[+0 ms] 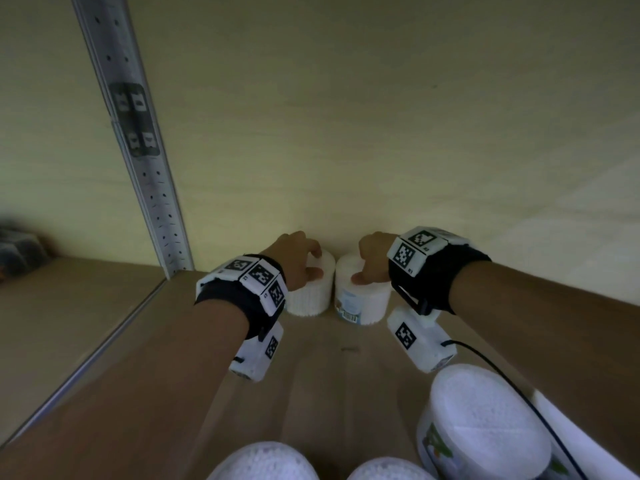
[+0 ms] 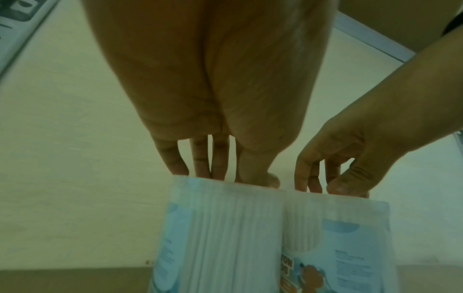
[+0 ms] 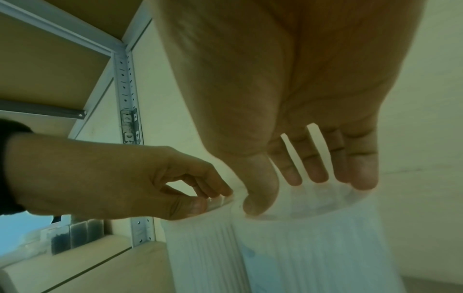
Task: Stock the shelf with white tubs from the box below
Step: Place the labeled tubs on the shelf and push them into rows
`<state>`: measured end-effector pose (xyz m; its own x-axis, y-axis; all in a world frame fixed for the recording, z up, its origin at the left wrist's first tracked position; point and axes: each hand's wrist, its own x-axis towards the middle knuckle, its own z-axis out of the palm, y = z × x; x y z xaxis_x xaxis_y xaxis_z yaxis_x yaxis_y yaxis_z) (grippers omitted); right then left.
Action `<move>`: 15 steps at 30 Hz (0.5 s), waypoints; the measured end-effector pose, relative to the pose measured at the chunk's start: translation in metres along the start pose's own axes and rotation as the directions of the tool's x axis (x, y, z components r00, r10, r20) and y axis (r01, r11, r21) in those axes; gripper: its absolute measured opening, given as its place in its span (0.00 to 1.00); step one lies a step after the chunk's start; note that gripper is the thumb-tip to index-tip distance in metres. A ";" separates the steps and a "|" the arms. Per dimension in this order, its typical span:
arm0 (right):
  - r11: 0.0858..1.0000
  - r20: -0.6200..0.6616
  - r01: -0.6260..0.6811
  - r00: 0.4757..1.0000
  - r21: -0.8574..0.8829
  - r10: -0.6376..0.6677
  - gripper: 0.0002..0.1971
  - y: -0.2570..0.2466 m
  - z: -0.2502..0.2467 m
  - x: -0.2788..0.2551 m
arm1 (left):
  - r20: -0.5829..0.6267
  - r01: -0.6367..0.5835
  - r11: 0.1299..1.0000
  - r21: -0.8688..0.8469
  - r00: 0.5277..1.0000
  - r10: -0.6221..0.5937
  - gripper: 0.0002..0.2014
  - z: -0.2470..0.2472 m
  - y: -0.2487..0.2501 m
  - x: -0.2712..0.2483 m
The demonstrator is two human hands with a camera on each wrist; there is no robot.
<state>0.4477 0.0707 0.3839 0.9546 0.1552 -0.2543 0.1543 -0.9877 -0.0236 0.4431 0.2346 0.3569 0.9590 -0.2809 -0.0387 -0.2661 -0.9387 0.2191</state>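
Two white tubs stand side by side at the back of the wooden shelf (image 1: pixel 138 375), against the wall. My left hand (image 1: pixel 306 263) holds the left tub (image 1: pixel 310 294) from above, thumb and fingers pinching its lid rim. My right hand (image 1: pixel 369 263) grips the right tub (image 1: pixel 367 299), which has a blue label, the same way. In the left wrist view my left hand (image 2: pixel 235 178) meets the left tub (image 2: pixel 225 237), with the right hand (image 2: pixel 333 184) on the right tub (image 2: pixel 338 237). In the right wrist view my right hand (image 3: pixel 300 194) spans the right tub's (image 3: pixel 313 247) lid beside the left hand (image 3: pixel 208 198).
Three more white tubs stand at the shelf's front: a tall one (image 1: pixel 485 427) at right and two lids (image 1: pixel 263 462) (image 1: pixel 388 471) at the bottom edge. A perforated metal upright (image 1: pixel 145 168) bounds the bay at left. Dark items (image 1: pixel 20 251) sit on the neighbouring shelf.
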 end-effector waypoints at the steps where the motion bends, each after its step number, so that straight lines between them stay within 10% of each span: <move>1: 1.000 0.013 0.005 1.000 0.001 -0.005 0.22 0.001 0.001 0.000 | 0.001 -0.001 1.000 -0.001 1.000 0.001 0.21 0.000 0.000 0.000; 15: 0.992 -0.133 0.123 0.984 0.031 -0.118 0.24 0.012 -0.002 -0.005 | 0.006 0.007 1.000 0.007 1.000 -0.007 0.21 0.000 0.002 0.001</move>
<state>0.4449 0.0580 0.3872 0.9551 0.2714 -0.1184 0.2626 -0.9611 -0.0851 0.4433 0.2327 0.3576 0.9601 -0.2758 -0.0465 -0.2602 -0.9419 0.2125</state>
